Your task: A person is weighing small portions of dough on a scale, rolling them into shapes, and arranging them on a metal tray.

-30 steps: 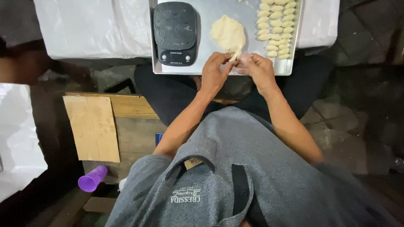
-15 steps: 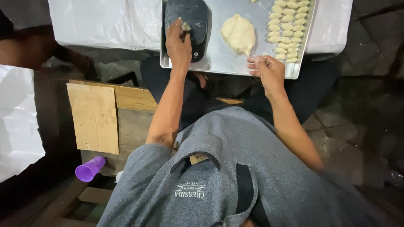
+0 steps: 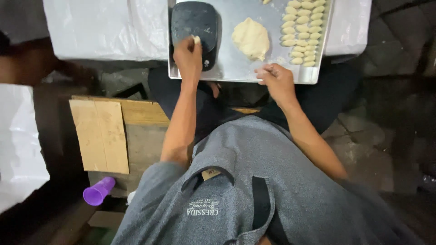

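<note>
My left hand (image 3: 187, 54) holds a small piece of dough (image 3: 196, 40) over the black kitchen scale (image 3: 195, 28) at the left end of a metal tray (image 3: 236, 70). My right hand (image 3: 274, 79) rests at the tray's near edge, fingers curled, with a trace of dough at the fingertips. A pale lump of dough (image 3: 251, 38) lies in the middle of the tray. Several small shaped dough pieces (image 3: 302, 31) stand in rows along the tray's right side.
The tray lies on a white plastic-covered table (image 3: 104, 27). Below left are a wooden crate with cardboard (image 3: 101, 131) and a purple cup (image 3: 98, 191) on its side. Another person's arm (image 3: 27, 63) shows at the far left. My grey shirt fills the foreground.
My left hand went from the dough lump to the scale carrying a small piece and now holds it there. My right hand drew back slightly to the tray's near edge.
</note>
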